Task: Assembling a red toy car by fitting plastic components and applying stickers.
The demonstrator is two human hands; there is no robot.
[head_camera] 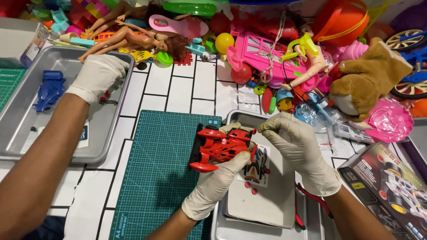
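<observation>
Being held: a red toy car is being gripped above the near edge of a grey tray, just right of a green cutting mat.
Car's look: glossy red plastic bodywork with open struts is being shown, a black wheel at its left end and a curved red wing low at the front.
Left hand: white-gloved, it is being clamped around the car from below, thumb pressed on the side.
Right hand: gloved, its fingertips are being pinched together on the car's right end.
Far left: another gloved hand is being rested in a second metal tray, near a blue toy part.
Behind: dolls and a plush dog are being kept in a heap.
</observation>
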